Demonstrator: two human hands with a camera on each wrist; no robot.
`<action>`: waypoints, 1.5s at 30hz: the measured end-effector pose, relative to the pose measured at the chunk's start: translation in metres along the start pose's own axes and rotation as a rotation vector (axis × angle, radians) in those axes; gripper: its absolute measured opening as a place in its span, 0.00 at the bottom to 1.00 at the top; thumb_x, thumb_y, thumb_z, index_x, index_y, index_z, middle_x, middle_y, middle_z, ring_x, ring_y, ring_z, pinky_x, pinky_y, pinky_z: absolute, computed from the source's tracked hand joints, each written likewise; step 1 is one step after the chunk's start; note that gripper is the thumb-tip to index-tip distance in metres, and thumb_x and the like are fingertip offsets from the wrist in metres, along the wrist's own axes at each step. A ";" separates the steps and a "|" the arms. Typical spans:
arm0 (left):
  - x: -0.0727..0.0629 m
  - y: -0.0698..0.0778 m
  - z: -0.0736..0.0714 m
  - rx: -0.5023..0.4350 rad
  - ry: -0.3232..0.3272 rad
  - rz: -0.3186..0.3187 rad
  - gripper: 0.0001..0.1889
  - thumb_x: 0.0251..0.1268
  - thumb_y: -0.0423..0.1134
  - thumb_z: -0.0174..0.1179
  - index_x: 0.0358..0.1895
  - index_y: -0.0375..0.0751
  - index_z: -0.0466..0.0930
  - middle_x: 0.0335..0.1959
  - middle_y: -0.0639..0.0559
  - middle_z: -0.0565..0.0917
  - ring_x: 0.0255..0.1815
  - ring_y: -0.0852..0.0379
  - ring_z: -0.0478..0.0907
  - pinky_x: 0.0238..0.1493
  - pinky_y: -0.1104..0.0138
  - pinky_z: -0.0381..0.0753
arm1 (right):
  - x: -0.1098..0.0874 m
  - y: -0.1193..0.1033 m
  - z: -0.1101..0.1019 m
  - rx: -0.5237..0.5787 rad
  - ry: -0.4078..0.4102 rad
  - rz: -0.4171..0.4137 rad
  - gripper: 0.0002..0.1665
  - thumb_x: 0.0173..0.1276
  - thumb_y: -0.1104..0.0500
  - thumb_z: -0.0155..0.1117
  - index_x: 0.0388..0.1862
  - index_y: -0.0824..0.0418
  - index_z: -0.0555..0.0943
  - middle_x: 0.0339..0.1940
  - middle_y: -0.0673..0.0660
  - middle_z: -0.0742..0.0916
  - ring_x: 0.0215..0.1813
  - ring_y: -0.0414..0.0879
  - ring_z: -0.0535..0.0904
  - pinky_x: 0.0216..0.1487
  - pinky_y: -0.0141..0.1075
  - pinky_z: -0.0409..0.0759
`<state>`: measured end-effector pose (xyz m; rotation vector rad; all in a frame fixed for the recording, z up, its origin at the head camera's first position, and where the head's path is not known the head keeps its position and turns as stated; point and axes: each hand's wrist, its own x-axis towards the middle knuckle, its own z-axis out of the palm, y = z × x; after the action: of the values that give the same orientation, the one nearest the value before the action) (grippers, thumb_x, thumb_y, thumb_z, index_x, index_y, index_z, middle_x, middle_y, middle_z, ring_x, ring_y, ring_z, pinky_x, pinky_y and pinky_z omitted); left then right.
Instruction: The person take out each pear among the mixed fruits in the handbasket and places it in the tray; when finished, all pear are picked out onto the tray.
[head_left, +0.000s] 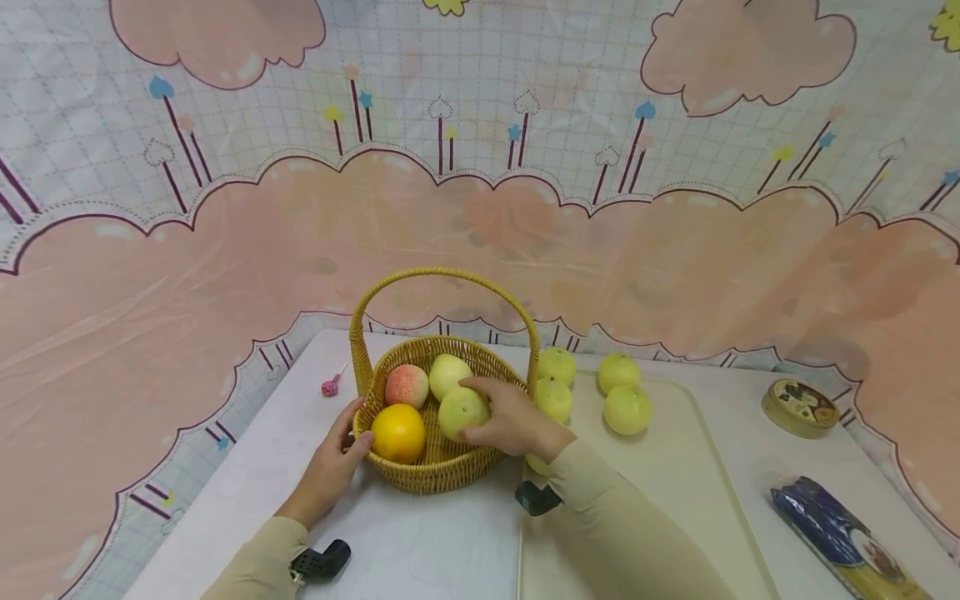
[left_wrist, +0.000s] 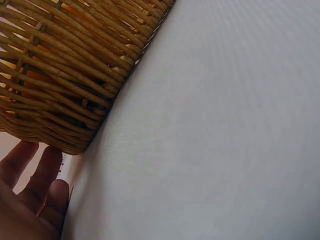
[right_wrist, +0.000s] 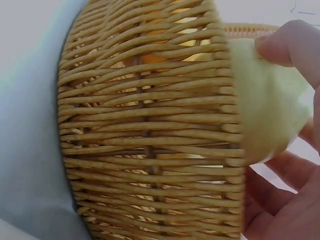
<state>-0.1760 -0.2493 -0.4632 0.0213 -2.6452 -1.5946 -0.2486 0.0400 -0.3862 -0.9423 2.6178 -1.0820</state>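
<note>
A wicker basket point(head_left: 431, 478) with a tall arched handle stands on the white table. My left hand point(head_left: 324, 473) holds its left rim, thumb at the edge; in the left wrist view the fingers point(left_wrist: 47, 170) touch the outer weave. Over the basket's right side, my right hand point(head_left: 517, 417) grips a round yellow-green fruit point(head_left: 459, 412). The right wrist view shows that fruit point(right_wrist: 270, 100) at the rim, thumb on one side and fingers on the other. Inside the basket lie an orange point(head_left: 397, 435), a peach point(head_left: 406, 386) and a pale yellow-green fruit point(head_left: 447, 372).
Right of the basket is a cream tray point(head_left: 675, 492) with several yellow-green fruits point(head_left: 627, 409) on and beside it. A round tin point(head_left: 799, 407) and a blue plastic packet point(head_left: 825, 521) lie farther right. A pink lollipop point(head_left: 330, 387) lies left of the basket. Behind hangs a patterned cloth point(head_left: 480, 242).
</note>
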 end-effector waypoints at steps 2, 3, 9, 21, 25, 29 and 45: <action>0.000 0.001 0.000 0.001 0.002 0.002 0.35 0.79 0.54 0.47 0.81 0.52 0.46 0.76 0.35 0.58 0.64 0.36 0.67 0.64 0.41 0.67 | -0.003 -0.003 -0.003 0.013 0.016 -0.021 0.43 0.57 0.50 0.73 0.72 0.58 0.71 0.69 0.56 0.76 0.63 0.50 0.73 0.62 0.46 0.72; 0.000 0.001 0.000 0.002 0.003 0.004 0.35 0.80 0.54 0.47 0.81 0.52 0.46 0.76 0.34 0.58 0.64 0.36 0.67 0.64 0.41 0.67 | -0.005 -0.004 -0.005 0.018 0.024 -0.030 0.43 0.57 0.50 0.73 0.71 0.58 0.72 0.69 0.56 0.76 0.63 0.50 0.73 0.62 0.46 0.73; -0.001 0.001 0.000 0.002 0.000 -0.002 0.35 0.80 0.54 0.47 0.81 0.52 0.46 0.77 0.35 0.57 0.64 0.36 0.66 0.65 0.41 0.66 | -0.016 -0.009 -0.014 0.044 0.040 -0.044 0.42 0.57 0.50 0.74 0.70 0.57 0.73 0.68 0.55 0.77 0.59 0.49 0.75 0.58 0.45 0.75; -0.002 0.001 0.000 0.001 -0.005 -0.008 0.35 0.79 0.54 0.48 0.81 0.53 0.46 0.77 0.36 0.58 0.64 0.37 0.67 0.64 0.43 0.68 | -0.038 -0.012 -0.032 -0.003 0.070 -0.138 0.37 0.57 0.52 0.75 0.66 0.57 0.75 0.57 0.54 0.82 0.47 0.46 0.79 0.47 0.42 0.79; -0.002 0.001 0.000 -0.003 -0.006 -0.007 0.35 0.79 0.54 0.48 0.81 0.53 0.46 0.77 0.36 0.58 0.64 0.37 0.67 0.64 0.42 0.68 | -0.046 -0.010 -0.037 -0.015 0.075 -0.160 0.36 0.56 0.52 0.75 0.65 0.56 0.76 0.54 0.52 0.83 0.46 0.45 0.79 0.45 0.41 0.80; -0.002 0.001 0.000 -0.006 -0.005 -0.001 0.35 0.80 0.54 0.48 0.81 0.53 0.46 0.77 0.36 0.58 0.64 0.37 0.67 0.64 0.42 0.68 | -0.055 -0.009 -0.043 -0.028 0.079 -0.152 0.37 0.56 0.52 0.75 0.65 0.56 0.76 0.57 0.53 0.82 0.50 0.46 0.78 0.48 0.42 0.80; -0.001 0.000 0.001 0.001 0.003 0.016 0.35 0.80 0.53 0.48 0.81 0.50 0.46 0.76 0.34 0.58 0.64 0.36 0.67 0.64 0.41 0.66 | -0.089 0.018 -0.065 -0.007 0.125 -0.104 0.37 0.57 0.56 0.76 0.65 0.62 0.75 0.55 0.54 0.82 0.49 0.49 0.77 0.48 0.48 0.80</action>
<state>-0.1746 -0.2486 -0.4633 0.0024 -2.6370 -1.5868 -0.2106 0.1414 -0.3597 -1.0554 2.6997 -1.1932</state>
